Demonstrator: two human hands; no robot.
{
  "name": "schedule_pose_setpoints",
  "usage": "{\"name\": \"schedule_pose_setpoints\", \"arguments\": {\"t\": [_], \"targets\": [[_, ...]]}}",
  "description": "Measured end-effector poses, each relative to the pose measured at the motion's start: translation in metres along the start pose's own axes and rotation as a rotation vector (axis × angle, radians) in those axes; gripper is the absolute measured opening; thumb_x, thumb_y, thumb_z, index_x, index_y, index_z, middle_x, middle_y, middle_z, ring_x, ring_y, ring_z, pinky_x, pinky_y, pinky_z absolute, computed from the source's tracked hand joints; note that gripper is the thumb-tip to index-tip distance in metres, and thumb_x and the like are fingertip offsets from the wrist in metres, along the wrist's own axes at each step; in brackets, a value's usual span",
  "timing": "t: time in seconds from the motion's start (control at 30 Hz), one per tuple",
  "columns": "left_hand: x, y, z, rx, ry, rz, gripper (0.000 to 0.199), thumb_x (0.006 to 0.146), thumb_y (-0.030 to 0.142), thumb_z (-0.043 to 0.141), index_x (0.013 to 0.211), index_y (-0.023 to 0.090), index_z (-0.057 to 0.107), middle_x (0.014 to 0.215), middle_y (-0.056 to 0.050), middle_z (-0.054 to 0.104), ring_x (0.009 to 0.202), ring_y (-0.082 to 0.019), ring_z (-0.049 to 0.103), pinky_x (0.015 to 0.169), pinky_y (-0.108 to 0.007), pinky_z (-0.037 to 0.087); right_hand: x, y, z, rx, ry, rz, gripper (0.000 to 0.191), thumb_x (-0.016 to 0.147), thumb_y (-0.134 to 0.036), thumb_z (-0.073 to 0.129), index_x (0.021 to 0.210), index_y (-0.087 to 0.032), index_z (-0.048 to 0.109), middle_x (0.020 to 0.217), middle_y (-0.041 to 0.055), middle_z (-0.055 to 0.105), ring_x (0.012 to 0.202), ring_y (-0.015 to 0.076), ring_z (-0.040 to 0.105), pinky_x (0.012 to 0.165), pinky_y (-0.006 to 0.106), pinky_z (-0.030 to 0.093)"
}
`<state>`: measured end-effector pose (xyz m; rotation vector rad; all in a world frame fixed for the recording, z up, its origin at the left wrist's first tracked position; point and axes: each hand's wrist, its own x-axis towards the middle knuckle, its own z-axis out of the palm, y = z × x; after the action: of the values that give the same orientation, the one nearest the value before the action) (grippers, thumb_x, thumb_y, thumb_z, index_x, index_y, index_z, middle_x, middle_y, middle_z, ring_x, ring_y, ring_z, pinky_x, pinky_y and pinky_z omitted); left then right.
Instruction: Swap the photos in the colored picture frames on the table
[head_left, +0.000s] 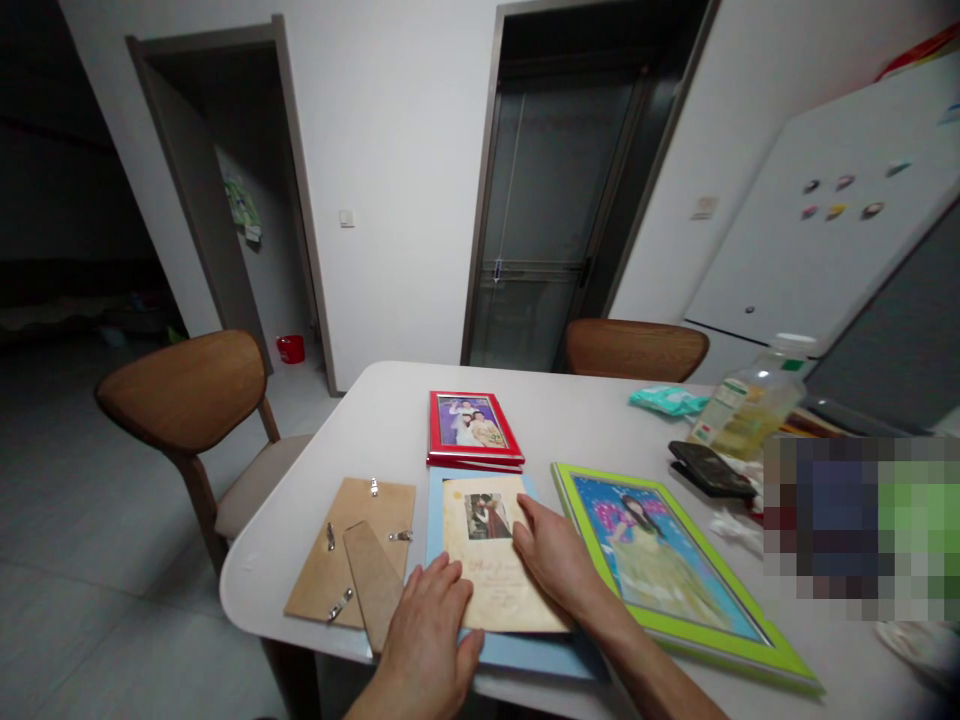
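A cream printed sheet [495, 590] with a small photo near its top lies over a light blue sheet [540, 655] at the table's front edge. My left hand [431, 625] rests at the cream sheet's lower left, its fingers stretched out and touching the edge. On the sheet's right edge lies my right hand [555, 555], fingertips beside the small photo; its outer fingers are partly hidden. Left of the sheets is a brown frame backing board [315, 580] with metal clips and a stand leg [367, 575]. A green picture frame [566, 490] lies to the right.
Red picture frames [435, 430] lie stacked beyond the sheets on the white table [585, 415]. Farther right are a dark phone-like object [709, 468], a bottle of yellowish liquid [750, 400] and a teal packet [670, 400]. Wooden chairs stand left [187, 390] and behind [637, 348].
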<state>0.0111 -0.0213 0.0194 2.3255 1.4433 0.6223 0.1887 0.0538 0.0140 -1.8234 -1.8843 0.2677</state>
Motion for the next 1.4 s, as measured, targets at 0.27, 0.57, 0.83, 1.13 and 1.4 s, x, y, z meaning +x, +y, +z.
{"name": "schedule_pose_setpoints", "arguments": {"t": [0.27, 0.57, 0.83, 1.13, 1.4], "targets": [[0.002, 0.009, -0.005, 0.049, -0.033, -0.019, 0.033, 0.069, 0.017, 0.049, 0.1, 0.016, 0.057, 0.116, -0.012, 0.053, 0.114, -0.029, 0.039, 0.094, -0.052, 0.027, -0.009, 0.001, 0.007, -0.301, 0.063, -0.128, 0.023, 0.076, -0.019, 0.04, 0.086, -0.017, 0.061, 0.105, 0.0106, 0.053, 0.096, 0.0238, 0.043, 0.08, 0.033, 0.032], [-0.039, -0.072, -0.035, 0.194, 0.129, -0.103, 0.055, 0.067, 0.028, 0.056, 0.119, 0.016, 0.042, 0.128, -0.014, 0.038, 0.119, -0.028, 0.031, 0.095, -0.05, 0.027, -0.034, -0.041, 0.006, -0.046, -0.052, -0.282, 0.033, 0.074, -0.024, 0.044, 0.104, -0.017, 0.055, 0.112, 0.0101, 0.051, 0.103, 0.023, 0.04, 0.087, 0.035, 0.028], [-0.082, -0.123, -0.034, 0.339, 0.194, -0.04, 0.057, 0.064, 0.029, 0.062, 0.117, 0.024, 0.044, 0.125, -0.011, 0.043, 0.114, -0.026, 0.04, 0.091, -0.042, 0.036, -0.06, -0.123, 0.042, 0.02, -0.264, -0.463, 0.051, 0.053, -0.042, 0.063, 0.098, -0.019, 0.053, 0.095, 0.0093, 0.053, 0.089, 0.0272, 0.044, 0.079, 0.043, 0.032], [-0.068, -0.113, -0.052, 0.35, 0.453, 0.15, 0.039, 0.077, 0.036, 0.051, 0.112, 0.021, 0.046, 0.119, -0.011, 0.05, 0.108, -0.024, 0.047, 0.085, -0.037, 0.044, -0.064, -0.125, 0.01, 0.535, -0.233, -0.474, 0.044, 0.062, -0.007, 0.046, 0.103, -0.021, 0.049, 0.102, 0.0053, 0.044, 0.094, 0.0144, 0.046, 0.084, 0.028, 0.038], [-0.021, -0.039, -0.035, 0.229, 0.331, 0.274, 0.056, 0.071, 0.025, 0.06, 0.12, 0.015, 0.035, 0.127, -0.016, 0.04, 0.118, -0.026, 0.034, 0.092, -0.041, 0.039, -0.065, -0.056, -0.044, 0.312, -0.091, -0.341, 0.04, 0.067, -0.019, 0.047, 0.107, -0.021, 0.05, 0.113, 0.0098, 0.046, 0.106, 0.0208, 0.044, 0.09, 0.038, 0.037]]}}
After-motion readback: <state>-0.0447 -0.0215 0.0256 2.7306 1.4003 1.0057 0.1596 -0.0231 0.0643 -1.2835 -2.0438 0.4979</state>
